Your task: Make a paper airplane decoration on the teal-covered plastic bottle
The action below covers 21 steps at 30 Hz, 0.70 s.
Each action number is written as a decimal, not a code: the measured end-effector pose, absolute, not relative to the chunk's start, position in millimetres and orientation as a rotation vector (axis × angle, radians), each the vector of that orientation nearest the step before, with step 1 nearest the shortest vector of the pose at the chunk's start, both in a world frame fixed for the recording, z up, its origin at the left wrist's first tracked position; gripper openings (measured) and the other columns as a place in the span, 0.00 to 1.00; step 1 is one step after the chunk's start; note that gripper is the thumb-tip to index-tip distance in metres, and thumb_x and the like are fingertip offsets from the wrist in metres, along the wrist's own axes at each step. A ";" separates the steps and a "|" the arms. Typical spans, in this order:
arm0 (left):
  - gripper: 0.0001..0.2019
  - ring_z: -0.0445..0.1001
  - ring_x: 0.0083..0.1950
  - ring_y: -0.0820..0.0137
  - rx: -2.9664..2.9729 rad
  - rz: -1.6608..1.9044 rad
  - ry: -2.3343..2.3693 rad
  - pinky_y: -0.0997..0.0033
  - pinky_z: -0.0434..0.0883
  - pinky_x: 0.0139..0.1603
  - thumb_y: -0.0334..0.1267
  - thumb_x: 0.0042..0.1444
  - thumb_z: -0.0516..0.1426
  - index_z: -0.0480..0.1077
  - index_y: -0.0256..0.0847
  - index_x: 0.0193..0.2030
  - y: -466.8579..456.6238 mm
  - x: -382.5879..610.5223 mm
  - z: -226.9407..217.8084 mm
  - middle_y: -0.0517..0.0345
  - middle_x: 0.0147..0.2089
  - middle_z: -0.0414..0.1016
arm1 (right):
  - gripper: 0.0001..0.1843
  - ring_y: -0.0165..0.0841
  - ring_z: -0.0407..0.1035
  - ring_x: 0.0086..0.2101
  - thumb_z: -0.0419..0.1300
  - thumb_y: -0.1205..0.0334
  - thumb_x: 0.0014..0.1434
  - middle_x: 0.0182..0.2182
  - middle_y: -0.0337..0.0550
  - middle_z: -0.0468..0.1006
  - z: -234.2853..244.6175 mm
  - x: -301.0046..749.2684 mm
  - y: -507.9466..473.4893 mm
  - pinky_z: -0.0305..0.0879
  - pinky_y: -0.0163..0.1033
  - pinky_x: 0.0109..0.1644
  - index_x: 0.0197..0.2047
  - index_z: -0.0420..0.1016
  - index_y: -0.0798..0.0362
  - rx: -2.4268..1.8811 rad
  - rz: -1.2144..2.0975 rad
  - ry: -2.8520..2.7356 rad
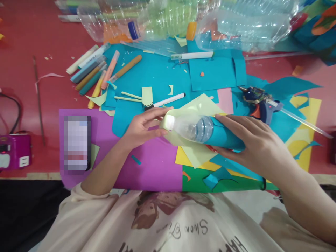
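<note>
A clear plastic bottle (193, 127) lies on its side in front of me, its white cap (170, 122) to the left. Blue paper (227, 134) is wrapped round its lower body. My right hand (252, 136) grips the bottle over that blue wrap. At the cap end, my left hand (147, 126) pinches the edge of a pale green sheet of paper (201, 105), which spreads under and behind the bottle and curls up at the cap.
Blue scraps, several markers (89, 66) and a white pen (170, 100) lie beyond. A hot glue gun (267, 108) rests at right. Large clear bottles (244, 24) line the back. A phone (76, 143) lies on purple paper (152, 164); a purple box (15, 150) stands far left.
</note>
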<state>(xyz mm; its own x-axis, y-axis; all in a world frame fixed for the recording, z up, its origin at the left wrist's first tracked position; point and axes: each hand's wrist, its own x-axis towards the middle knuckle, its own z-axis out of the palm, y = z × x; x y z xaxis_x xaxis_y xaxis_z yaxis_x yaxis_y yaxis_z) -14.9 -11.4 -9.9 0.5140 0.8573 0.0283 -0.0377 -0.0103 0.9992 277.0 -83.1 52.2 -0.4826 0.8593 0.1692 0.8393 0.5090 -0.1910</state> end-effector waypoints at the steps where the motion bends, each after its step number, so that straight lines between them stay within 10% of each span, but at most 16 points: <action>1: 0.24 0.78 0.53 0.62 1.443 0.826 0.765 0.63 0.76 0.54 0.48 0.49 0.68 0.76 0.48 0.53 -11.3 -15.2 -8.8 0.52 0.56 0.77 | 0.31 0.48 0.77 0.45 0.60 0.54 0.63 0.48 0.51 0.80 51.9 277.2 -83.1 0.74 0.52 0.47 0.67 0.59 0.49 -1.442 0.131 -2.514; 21: 0.22 0.79 0.55 0.60 1.786 0.889 0.761 0.61 0.78 0.52 0.50 0.48 0.68 0.73 0.43 0.48 -14.4 -13.1 -10.8 0.51 0.50 0.80 | 0.28 0.49 0.76 0.46 0.61 0.57 0.62 0.50 0.57 0.79 56.0 273.1 -80.1 0.74 0.52 0.47 0.63 0.62 0.55 -1.418 0.075 -2.630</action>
<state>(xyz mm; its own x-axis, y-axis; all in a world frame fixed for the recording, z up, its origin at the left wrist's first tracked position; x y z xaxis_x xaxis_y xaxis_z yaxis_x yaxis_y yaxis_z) -13.1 -14.4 -10.8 0.5391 0.8093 0.2332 0.1057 -0.3397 0.9346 273.1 -80.1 56.0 -0.5407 0.8340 0.1098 0.8264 0.5510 -0.1160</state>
